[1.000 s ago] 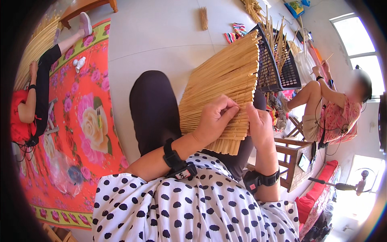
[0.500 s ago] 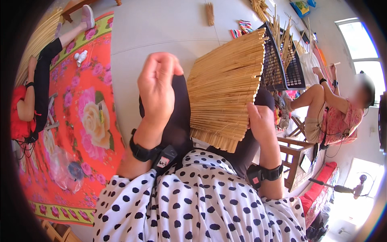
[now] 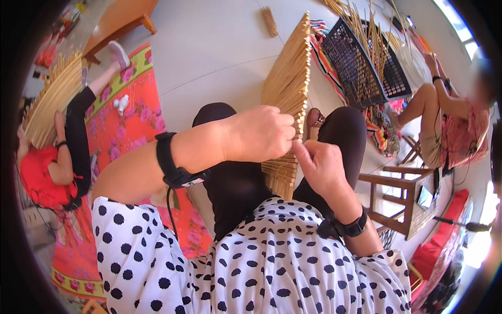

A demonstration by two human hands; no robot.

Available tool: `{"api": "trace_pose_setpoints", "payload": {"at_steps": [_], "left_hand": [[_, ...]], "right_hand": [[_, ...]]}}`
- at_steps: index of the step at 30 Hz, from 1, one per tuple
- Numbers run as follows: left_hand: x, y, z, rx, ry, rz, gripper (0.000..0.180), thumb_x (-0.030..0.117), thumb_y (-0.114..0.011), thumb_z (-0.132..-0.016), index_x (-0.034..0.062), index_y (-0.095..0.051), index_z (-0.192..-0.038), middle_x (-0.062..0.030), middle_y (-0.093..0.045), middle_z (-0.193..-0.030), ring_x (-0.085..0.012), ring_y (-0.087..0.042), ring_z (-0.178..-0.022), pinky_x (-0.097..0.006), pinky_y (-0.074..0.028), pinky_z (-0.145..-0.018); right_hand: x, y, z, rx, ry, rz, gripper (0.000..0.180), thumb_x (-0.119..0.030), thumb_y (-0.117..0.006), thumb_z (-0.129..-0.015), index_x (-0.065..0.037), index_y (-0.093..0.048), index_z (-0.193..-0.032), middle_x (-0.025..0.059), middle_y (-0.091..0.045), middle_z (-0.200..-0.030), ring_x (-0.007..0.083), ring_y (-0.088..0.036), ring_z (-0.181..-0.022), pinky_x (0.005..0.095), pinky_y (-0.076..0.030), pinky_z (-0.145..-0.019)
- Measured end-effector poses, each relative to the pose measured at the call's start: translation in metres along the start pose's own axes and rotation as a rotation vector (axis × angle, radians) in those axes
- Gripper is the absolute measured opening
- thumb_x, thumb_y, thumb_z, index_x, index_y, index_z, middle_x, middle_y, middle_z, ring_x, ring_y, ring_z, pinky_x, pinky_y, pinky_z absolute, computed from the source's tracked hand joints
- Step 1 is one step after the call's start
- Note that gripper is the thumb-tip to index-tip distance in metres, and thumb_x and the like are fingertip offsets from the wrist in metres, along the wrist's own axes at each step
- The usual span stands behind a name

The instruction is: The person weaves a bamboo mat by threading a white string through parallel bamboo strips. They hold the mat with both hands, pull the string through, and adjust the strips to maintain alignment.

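A panel of straw-coloured stalks (image 3: 285,73), bound side by side, stands tilted between my knees, its edge of cut ends facing right. My left hand (image 3: 264,133) reaches across its lower half, fingers closed in a fist at that edge; what they hold is hidden. Just below and to the right, my right hand (image 3: 321,165) is closed with thumb and fingers at the same edge, gripping the panel. The two hands nearly touch. My left forearm hides part of the panel's lower left side.
A black plastic crate (image 3: 355,68) holding loose stalks stands at the far right, near a seated person (image 3: 439,115). A wooden stool (image 3: 392,201) is by my right. On the left, another person (image 3: 49,172) holds a similar panel above a red floral mat (image 3: 138,131). A small stalk bundle (image 3: 269,21) lies ahead.
My left hand has swung right and down from the air to the panel's edge, beside my right hand. The panel has turned more edge-on. The whole view has shifted slightly.
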State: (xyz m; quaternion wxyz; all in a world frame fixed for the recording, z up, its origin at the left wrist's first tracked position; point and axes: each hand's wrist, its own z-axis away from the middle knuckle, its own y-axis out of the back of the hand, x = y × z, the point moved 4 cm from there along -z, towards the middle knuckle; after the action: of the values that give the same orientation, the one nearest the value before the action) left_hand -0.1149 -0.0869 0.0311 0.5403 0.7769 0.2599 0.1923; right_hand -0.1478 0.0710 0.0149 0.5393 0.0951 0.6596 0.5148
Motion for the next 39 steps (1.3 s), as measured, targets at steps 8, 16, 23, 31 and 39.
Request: {"api": "trace_pose_setpoints", "payload": {"at_steps": [8, 16, 23, 31, 39], "left_hand": [[0.003, 0.008, 0.007, -0.193, -0.119, -0.124, 0.016, 0.017, -0.061, -0.072, 0.0137, -0.052, -0.06, 0.0017, -0.049, -0.065, -0.0146, -0.054, -0.068, -0.029, -0.043, -0.052], [-0.006, 0.003, 0.009, -0.28, -0.151, -0.023, 0.013, 0.017, -0.061, -0.071, 0.0127, -0.054, -0.061, 0.0007, -0.052, -0.06, -0.016, -0.056, -0.061, -0.03, -0.044, -0.048], [-0.01, 0.012, 0.02, -0.29, -0.168, 0.051, 0.011, 0.017, -0.061, -0.069, 0.0124, -0.054, -0.062, 0.0001, -0.052, -0.06, -0.0161, -0.057, -0.06, -0.03, -0.045, -0.048], [-0.015, 0.01, 0.026, -0.418, 0.287, 0.274, 0.011, 0.013, -0.067, -0.072, 0.0078, -0.058, -0.069, -0.0058, -0.06, -0.067, -0.0262, -0.063, -0.064, -0.038, -0.051, -0.056], [-0.026, 0.006, 0.021, -0.561, 0.324, 0.446, 0.012, 0.017, -0.064, -0.075, 0.0072, -0.065, -0.068, -0.0124, -0.062, -0.062, -0.0337, -0.065, -0.061, -0.044, -0.052, -0.056]], "right_hand": [[-0.008, -0.016, 0.008, -0.212, -0.068, -0.221, 0.055, -0.051, -0.068, -0.082, 0.001, -0.066, -0.065, 0.0157, -0.064, -0.061, 0.0339, -0.065, -0.06, 0.0398, -0.053, -0.06], [-0.016, -0.025, 0.007, -0.136, -0.069, -0.191, 0.04, -0.036, -0.073, -0.075, -0.001, -0.062, -0.06, 0.0117, -0.06, -0.053, 0.032, -0.062, -0.052, 0.0378, -0.052, -0.053], [-0.019, -0.024, -0.002, -0.191, -0.05, -0.141, 0.045, -0.044, -0.065, -0.077, -0.001, -0.067, -0.062, 0.0169, -0.06, -0.056, 0.0356, -0.065, -0.058, 0.0434, -0.055, -0.06], [-0.013, -0.018, -0.013, -0.058, 0.108, -0.125, 0.034, -0.031, -0.07, -0.072, -0.001, -0.06, -0.06, 0.0175, -0.056, -0.054, 0.0386, -0.059, -0.053, 0.0444, -0.051, -0.053], [-0.028, -0.018, -0.019, -0.182, 0.239, -0.048, 0.031, -0.027, -0.068, -0.074, -0.002, -0.058, -0.06, 0.017, -0.057, -0.054, 0.0388, -0.059, -0.053, 0.0451, -0.051, -0.053]]}}
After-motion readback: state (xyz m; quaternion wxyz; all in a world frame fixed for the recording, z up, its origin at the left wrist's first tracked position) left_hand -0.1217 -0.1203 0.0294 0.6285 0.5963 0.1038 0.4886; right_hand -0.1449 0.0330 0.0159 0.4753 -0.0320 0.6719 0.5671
